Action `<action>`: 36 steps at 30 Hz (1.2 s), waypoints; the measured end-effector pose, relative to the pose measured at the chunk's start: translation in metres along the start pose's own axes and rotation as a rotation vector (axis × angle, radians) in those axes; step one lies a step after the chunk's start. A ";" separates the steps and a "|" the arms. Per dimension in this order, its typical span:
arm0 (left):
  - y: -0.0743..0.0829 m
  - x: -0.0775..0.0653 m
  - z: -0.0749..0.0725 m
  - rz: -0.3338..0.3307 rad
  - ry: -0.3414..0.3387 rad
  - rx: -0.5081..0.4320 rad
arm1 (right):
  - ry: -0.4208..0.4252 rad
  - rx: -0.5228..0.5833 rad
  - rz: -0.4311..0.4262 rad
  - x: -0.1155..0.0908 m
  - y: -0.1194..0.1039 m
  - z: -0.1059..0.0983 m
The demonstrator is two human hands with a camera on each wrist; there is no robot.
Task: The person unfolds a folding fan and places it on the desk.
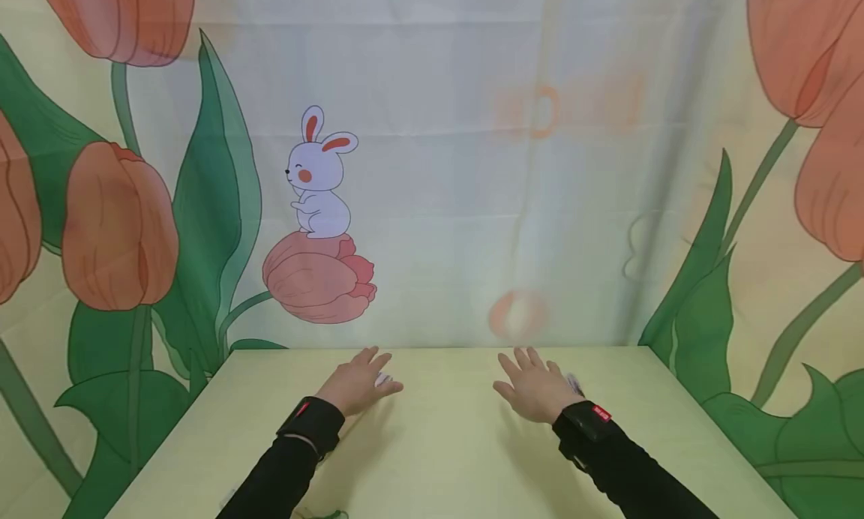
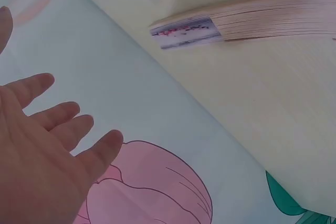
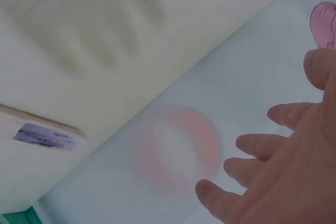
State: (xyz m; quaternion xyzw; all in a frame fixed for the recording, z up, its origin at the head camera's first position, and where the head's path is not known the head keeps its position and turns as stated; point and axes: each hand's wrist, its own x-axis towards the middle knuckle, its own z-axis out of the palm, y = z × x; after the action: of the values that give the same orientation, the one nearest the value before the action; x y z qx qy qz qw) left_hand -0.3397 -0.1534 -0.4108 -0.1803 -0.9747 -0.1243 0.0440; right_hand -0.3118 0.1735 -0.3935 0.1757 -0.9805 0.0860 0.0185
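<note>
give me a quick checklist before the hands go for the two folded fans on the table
1. Left hand free: ok, fingers spread, holding nothing.
2. Right hand free: ok, fingers spread, holding nothing.
3. Folded pale wooden fan with printed paper edge within the left hand's reach: ok, lying flat just beside it.
4. Second folded wooden fan near the right hand: ok, flat on the table, though blurred.
5. Pale yellow-green table bare between the hands: ok.
6. Fans fully closed: first ok, second cannot tell.

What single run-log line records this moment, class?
left hand: open, above folded fan | right hand: open, beside second folded fan | both over yellow-green table | neither fan gripped
</note>
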 end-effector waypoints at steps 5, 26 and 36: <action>-0.004 -0.010 0.006 0.033 -0.027 -0.022 | -0.017 -0.002 -0.035 -0.004 -0.010 0.015; -0.038 -0.091 0.012 0.113 -0.252 -0.117 | -0.116 -0.068 -0.248 -0.023 -0.096 0.055; -0.054 -0.128 0.009 0.030 -0.300 -0.097 | -0.154 -0.076 -0.349 -0.026 -0.138 0.077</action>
State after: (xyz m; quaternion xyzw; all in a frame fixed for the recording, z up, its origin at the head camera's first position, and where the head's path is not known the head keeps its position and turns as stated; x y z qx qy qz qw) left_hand -0.2408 -0.2432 -0.4487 -0.2132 -0.9605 -0.1420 -0.1091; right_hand -0.2398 0.0412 -0.4486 0.3485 -0.9361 0.0306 -0.0355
